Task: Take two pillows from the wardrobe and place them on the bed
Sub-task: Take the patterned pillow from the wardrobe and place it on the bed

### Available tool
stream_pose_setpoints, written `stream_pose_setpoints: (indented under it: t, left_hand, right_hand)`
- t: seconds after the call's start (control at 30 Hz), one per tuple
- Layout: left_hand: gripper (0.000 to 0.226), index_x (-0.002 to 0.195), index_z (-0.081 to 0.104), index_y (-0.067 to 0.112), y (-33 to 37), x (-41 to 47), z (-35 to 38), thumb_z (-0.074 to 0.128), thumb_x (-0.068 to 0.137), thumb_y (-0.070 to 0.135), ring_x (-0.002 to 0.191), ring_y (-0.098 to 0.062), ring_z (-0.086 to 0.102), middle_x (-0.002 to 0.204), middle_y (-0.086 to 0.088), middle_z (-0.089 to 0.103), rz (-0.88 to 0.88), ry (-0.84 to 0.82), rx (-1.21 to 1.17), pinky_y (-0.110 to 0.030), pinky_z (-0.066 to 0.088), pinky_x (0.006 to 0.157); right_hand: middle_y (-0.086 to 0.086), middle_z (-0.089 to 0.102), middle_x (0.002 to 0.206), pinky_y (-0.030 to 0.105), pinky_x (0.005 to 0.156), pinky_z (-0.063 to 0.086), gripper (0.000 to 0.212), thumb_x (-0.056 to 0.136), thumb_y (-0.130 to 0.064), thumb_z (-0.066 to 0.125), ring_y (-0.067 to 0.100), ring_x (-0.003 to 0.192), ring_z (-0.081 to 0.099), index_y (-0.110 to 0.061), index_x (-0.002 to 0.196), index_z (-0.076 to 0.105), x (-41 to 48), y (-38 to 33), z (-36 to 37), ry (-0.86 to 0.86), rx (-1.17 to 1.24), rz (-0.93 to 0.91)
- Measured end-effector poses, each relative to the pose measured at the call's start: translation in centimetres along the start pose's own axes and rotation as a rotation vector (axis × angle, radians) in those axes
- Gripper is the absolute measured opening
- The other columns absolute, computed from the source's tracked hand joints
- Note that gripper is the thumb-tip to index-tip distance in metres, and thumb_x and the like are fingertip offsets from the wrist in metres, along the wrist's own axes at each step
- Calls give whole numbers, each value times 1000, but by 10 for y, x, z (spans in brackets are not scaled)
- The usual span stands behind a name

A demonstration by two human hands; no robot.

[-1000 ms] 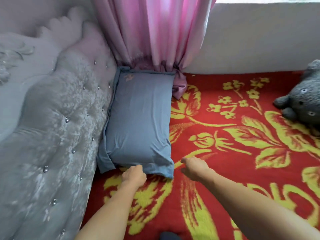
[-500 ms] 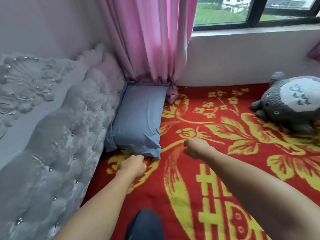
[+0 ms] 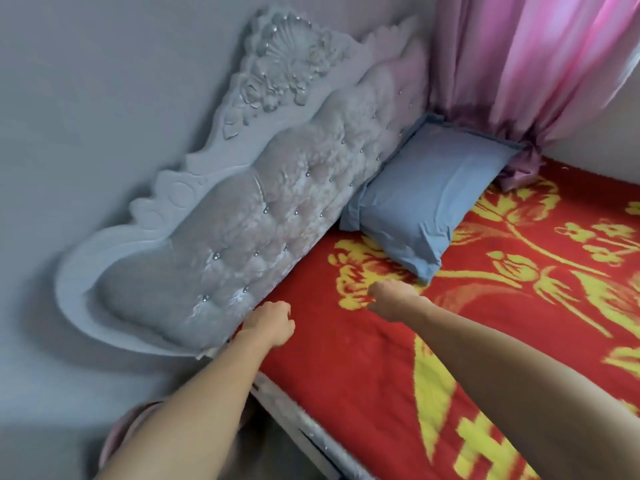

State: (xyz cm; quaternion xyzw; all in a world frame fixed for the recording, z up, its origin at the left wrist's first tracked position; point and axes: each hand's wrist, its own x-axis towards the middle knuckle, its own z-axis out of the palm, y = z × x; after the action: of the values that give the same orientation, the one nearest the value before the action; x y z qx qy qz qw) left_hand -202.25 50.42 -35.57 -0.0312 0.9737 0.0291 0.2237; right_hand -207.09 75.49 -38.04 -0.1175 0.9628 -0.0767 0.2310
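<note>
On the bed [image 3: 363, 386], against the tufted headboard [image 3: 242, 223]: one blue pillow [image 3: 429, 199], lying flat on the red-and-yellow blanket [image 3: 519, 306], far end touching the pink curtain [image 3: 540, 74]. Nearer the edge, apart from the pillow: left hand [image 3: 270, 323] and right hand [image 3: 389, 299], both curled into loose fists, holding nothing

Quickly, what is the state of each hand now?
Left hand: closed in a loose fist, holding nothing.
Right hand: closed in a loose fist, holding nothing.

Blanket [image 3: 363, 375] clear beside pillow [image 3: 426, 199], seemingly
</note>
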Motion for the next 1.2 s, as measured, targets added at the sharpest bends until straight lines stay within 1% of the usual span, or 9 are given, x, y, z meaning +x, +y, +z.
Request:
stream_pose_setpoints:
  t: [0.2,0.3,0.5,0.6,0.67,0.73,0.9,1.03,1.2]
  left_hand:
    - [28,111,60,20,-66,-61,48,46,90,31,106,-32,58,120,-9,62,-166,-5,-132,-39,48,86]
    - [26,106,61,17,-89,-107,76,45,91,30,99,-33,61,114,-12,64,-226,-17,-169,-38,48,77]
    - [25,105,61,15,-128,-225,132,46,90,29,102,-36,60,113,-14,64,-353,-3,-224,-37,47,78]
    - [15,89,59,18,-138,-300,165,47,88,27,99,-34,62,108,-13,66,-384,29,-313,-32,44,74]
    - [22,99,60,15,-145,-355,192,49,88,30,103,-34,61,114,-13,65,-448,3,-348,-35,48,80]
    - [30,113,60,18,-151,-414,221,50,88,31,110,-33,58,122,-13,62,-506,-54,-356,-39,49,90]
    - [24,99,63,11,-183,-547,270,52,86,29,101,-33,61,112,-16,66,-694,-25,-459,-35,49,80]
    - [27,106,62,14,-204,-644,300,52,87,29,106,-34,61,115,-16,65,-854,59,-510,-38,50,83]
    - [31,115,59,19,-221,-737,347,53,88,32,114,-28,58,123,-10,61,-1087,40,-596,-37,48,93]
  right_hand:
    - [8,64,119,36,83,51,36,92,-38,54,30,109,61,-16,120,59,1,-85,27,-65,-158,-211]
    - [8,65,117,37,82,53,35,92,-37,55,29,106,62,-16,120,60,-16,-124,48,-100,-193,-289]
    - [8,66,116,37,81,51,29,90,-30,52,29,104,63,-17,114,62,-87,-198,102,-143,-256,-431]
    - [10,64,120,38,84,51,34,90,-28,50,30,106,62,-16,121,58,-138,-231,127,-146,-288,-503]
    - [10,60,126,39,89,49,38,92,-30,50,31,113,58,-17,126,56,-178,-252,149,-178,-316,-550]
    - [11,60,127,39,92,49,36,91,-33,52,31,115,57,-16,122,59,-220,-274,173,-227,-377,-629]
    - [11,60,128,40,93,48,37,91,-34,53,31,116,57,-15,122,59,-305,-347,224,-259,-462,-813]
    - [12,61,126,38,93,48,34,89,-34,52,32,114,58,-17,117,61,-373,-413,264,-288,-529,-973]
    - [11,61,126,39,93,47,37,92,-37,47,31,115,58,-16,121,57,-447,-484,318,-305,-611,-1163]
